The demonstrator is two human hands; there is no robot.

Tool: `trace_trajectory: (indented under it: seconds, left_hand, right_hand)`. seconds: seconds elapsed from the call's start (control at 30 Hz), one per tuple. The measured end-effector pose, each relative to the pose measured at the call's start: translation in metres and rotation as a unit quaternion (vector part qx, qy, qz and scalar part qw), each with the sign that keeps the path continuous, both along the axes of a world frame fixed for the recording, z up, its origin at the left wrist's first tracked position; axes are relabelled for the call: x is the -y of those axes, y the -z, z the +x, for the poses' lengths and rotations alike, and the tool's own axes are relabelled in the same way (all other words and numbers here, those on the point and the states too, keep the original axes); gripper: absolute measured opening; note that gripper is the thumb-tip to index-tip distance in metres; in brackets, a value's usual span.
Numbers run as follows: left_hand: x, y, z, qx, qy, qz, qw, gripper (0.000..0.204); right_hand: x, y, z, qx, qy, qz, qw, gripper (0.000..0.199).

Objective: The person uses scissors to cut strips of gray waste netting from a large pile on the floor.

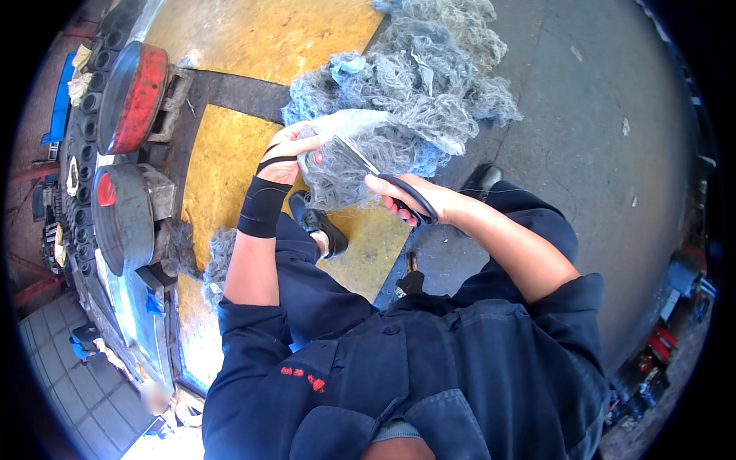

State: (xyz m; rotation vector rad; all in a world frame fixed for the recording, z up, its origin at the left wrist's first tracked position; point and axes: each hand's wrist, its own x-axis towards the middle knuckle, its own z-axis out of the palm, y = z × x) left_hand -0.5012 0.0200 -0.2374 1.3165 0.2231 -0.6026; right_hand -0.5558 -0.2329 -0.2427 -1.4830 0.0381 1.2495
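Note:
My left hand (287,152), with a black wrap (262,207) round its wrist, holds a loose tangle of grey, thread-like fibre (331,182); part of its grip is hidden behind the strands. From the right, my right hand (452,204) grips a pair of scissors (418,196), its fingers in the black handles. The blades lie across the held fibre and point toward my left hand; how far they are apart I cannot tell. Just beyond the hands, a large heap of the same grey fibre (402,73) lies on the floor, with pale blue scraps (348,69) in it.
Yellow floor panels (253,38) lie ahead and below. To the left stand a red-sided round drum (142,96) and a grey drum (126,218) on blocks. Smaller fibre clumps (221,261) lie nearby. My shoes (322,230) are under the work. Assorted gear (652,360) lines the far right.

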Motion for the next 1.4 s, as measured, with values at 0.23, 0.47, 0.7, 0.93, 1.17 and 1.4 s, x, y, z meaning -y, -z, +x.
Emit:
trace_trajectory:
  seconds: [0.23,0.47,0.7,0.93,1.17,1.4]
  left_hand:
    - [0.001,0.001,0.001,0.028,-0.010,0.031,0.999,0.029]
    - [0.014,0.005,-0.004,0.035,-0.028,0.044,0.998,0.032]
    - [0.013,0.013,-0.004,0.073,-0.059,0.064,0.993,0.032]
    - [0.015,0.009,-0.006,0.075,-0.051,0.068,0.994,0.029]
    - [0.013,0.003,-0.007,0.061,-0.009,0.034,0.997,0.022]
    - [0.009,0.005,-0.005,0.039,0.012,0.023,0.999,0.022]
  right_hand:
    - [-0.011,0.000,0.003,-0.022,0.003,0.008,1.000,0.068]
    - [-0.032,0.006,0.006,-0.017,0.056,0.016,0.998,0.070]
    - [-0.039,0.002,0.005,-0.029,0.085,0.025,0.996,0.069]
    - [-0.041,-0.003,0.001,-0.034,0.128,0.025,0.991,0.063]
    - [-0.035,-0.005,0.008,0.007,0.088,-0.001,0.996,0.065]
    - [-0.031,-0.005,0.015,0.022,0.073,0.008,0.997,0.066]
